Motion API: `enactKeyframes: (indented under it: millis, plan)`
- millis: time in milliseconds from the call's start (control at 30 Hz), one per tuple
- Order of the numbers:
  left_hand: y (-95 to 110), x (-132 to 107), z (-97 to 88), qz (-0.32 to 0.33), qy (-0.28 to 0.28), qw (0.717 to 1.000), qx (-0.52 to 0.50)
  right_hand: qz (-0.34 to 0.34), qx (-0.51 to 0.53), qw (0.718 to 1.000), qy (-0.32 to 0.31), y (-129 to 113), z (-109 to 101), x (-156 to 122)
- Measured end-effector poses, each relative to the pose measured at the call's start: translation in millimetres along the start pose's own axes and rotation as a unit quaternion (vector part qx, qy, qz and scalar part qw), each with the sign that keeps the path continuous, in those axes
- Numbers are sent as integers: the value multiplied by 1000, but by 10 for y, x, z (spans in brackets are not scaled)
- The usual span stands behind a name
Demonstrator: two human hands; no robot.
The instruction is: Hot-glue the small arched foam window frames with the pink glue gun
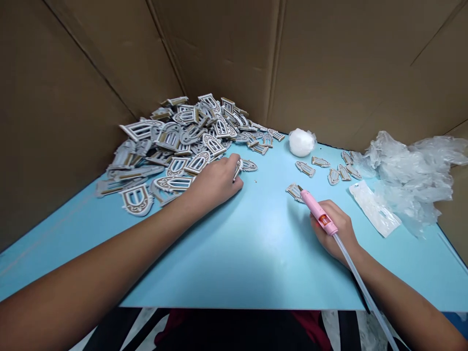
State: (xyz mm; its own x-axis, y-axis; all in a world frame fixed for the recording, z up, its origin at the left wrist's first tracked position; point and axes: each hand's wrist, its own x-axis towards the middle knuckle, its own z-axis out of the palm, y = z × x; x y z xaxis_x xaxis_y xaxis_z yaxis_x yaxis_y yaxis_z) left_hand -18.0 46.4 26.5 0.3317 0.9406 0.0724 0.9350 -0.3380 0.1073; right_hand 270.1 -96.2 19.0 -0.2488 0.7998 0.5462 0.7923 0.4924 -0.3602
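A heap of grey-and-tan window-shaped cutouts (175,141) lies in the far left corner of the pale blue tabletop (234,263). My left hand (215,183) rests at the heap's front edge, pinching a small cutout (238,169) between its fingertips. Beside those fingers lies another cutout (249,165). My right hand (334,231) grips a pink hot-glue pen (318,212), with a long translucent glue stick (360,278) trailing from its back. The pen's tip touches a single cutout (294,191) lying flat on the table, apart from the heap.
Several small cutouts (321,162) lie in a loose row at the back right. Nearby are a white ball in thin plastic (302,142), a crumpled plastic bag (409,180) and a white packaging strip (375,208). Cardboard walls (223,53) rise behind the table.
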Motion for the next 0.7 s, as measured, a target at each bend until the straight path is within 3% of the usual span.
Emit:
enactKeyframes:
  millis: [233,333,400,533,600,700]
  plan:
    - [-15,-25,-38,-5,-17,997,-69,24,14,1000,15,-10,-6,42]
    - [104,-108,-15,19,-90,988,-123,124,8,991,55,38,-152,100]
    - [224,-190,-1,49,-146,979,-133,245,-4,966,82,124,-324,111]
    - [436,-318,-11,98,-199,973,-55,470,-41,869,148,343,-744,-26]
    - [497,-332,-31,105,-198,974,-16,524,-66,834,161,431,-912,-175]
    - [532,-308,-62,106,-191,976,5,574,-85,804,128,542,-1034,-447]
